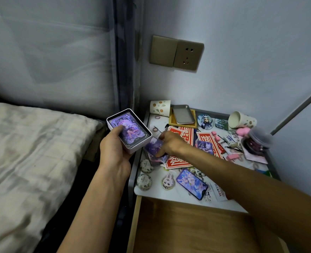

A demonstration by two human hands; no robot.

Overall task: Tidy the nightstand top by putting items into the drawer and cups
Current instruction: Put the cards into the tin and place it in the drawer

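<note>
My left hand (114, 152) grips a small white box (132, 149) from below, thumb pressed on the top purple card of the deck (131, 132) inside it. I hold the box in the air just off the left edge of the nightstand (162, 194), above the gap beside the bed (32, 152). My right hand (169, 143) reaches across and pinches a few loose purple cards (153, 147) between thumb and curled fingers. Those cards lie at the nightstand's left edge, just beside the box.

Around that hand lie red paper slips (178, 160), partly under my wrist. Nearer me sit two round floral badges (144, 181), a small character charm (168, 181) and a long purple picture card (192, 183).

At the back left corner a dotted paper cup (160, 108) lies on its side, and a second paper cup (242, 120) lies tipped over at the back right. Between them a metal tray (183, 114) rests on a yellow wooden tray (171, 119), with a round character badge (205, 121) beside it. Pink clips (231, 157) and a clear jar (257, 141) crowd the right side. The drawer (187, 225) stands pulled open under my right forearm. A wall socket (176, 52) is above.
</note>
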